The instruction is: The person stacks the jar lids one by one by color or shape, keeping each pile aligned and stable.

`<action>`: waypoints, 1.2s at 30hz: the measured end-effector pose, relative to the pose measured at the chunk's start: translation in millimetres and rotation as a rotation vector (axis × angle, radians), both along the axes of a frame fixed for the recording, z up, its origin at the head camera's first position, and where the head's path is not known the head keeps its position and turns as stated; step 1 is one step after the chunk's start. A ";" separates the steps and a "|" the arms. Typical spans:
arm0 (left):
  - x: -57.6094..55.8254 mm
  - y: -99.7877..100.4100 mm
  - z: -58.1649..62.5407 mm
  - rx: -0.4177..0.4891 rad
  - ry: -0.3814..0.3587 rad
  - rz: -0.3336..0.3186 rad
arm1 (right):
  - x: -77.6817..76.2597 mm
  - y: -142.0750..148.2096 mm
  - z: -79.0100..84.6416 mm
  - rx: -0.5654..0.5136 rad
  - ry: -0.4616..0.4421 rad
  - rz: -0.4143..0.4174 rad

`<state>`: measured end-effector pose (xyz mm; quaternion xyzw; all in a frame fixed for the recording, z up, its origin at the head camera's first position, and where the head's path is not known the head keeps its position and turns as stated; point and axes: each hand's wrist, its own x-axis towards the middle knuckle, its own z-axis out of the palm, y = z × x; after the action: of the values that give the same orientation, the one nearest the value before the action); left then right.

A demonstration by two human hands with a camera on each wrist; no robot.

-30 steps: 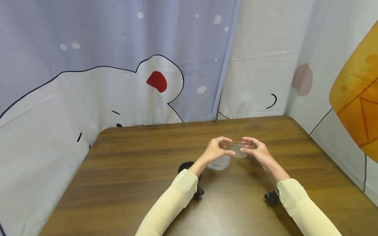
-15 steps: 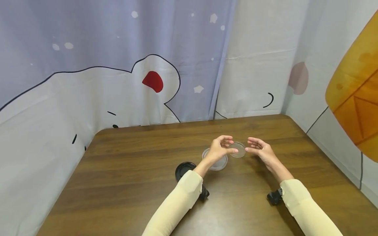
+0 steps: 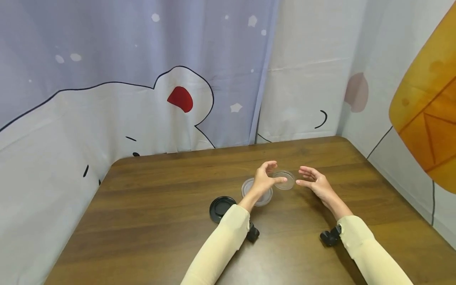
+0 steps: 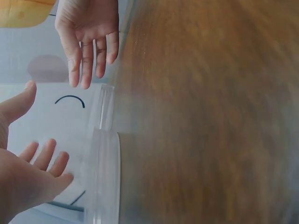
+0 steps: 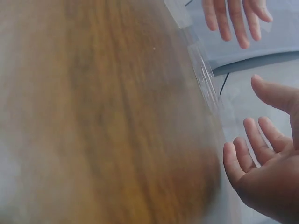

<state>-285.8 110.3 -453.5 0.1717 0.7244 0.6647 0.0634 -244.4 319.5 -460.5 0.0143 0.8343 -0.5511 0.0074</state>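
Note:
A small clear round plastic dish or lid (image 3: 286, 184) lies on the table between my hands. My left hand (image 3: 263, 181) is at its left side, fingers loosely bent and thumb apart, its thumb overlapping the dish in the head view. To the right, my right hand (image 3: 318, 186) is held with fingers spread from the thumb, a small gap from the dish. A larger clear round dish or lid (image 3: 265, 199) sits partly behind my left wrist. In the left wrist view, the larger clear piece (image 4: 105, 177) stands nearer than the small one (image 4: 106, 107); both palms hold nothing.
A black round lid (image 3: 220, 208) lies to the left, its right edge hidden by my left sleeve (image 3: 222, 237). The wooden table (image 3: 149, 221) ends at a printed curtain (image 3: 142, 114) behind. Each wrist carries a small black camera (image 3: 330, 237).
My right hand has drawn away from the small dish to the right. My left arm has shifted right, uncovering more of the black lid. The head view has turned slightly right.

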 end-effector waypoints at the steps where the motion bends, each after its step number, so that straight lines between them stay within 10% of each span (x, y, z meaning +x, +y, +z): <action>1: -1.0 0.3 -1.1 -0.010 -0.009 0.005 | 0.0 0.8 -0.8 0.000 0.002 0.002; 16: -9.0 -4.1 -12.0 -0.244 0.106 0.039 | -8.1 6.9 -7.7 -0.033 -0.030 0.190; 36: -11.6 4.0 -19.4 -0.353 0.095 -0.025 | -14.9 0.1 -12.5 0.000 -0.011 0.200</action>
<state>-297.3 114.3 -472.9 0.1981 0.8298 0.5175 0.0665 -259.2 319.5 -473.0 -0.0660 0.8314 -0.5477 0.0669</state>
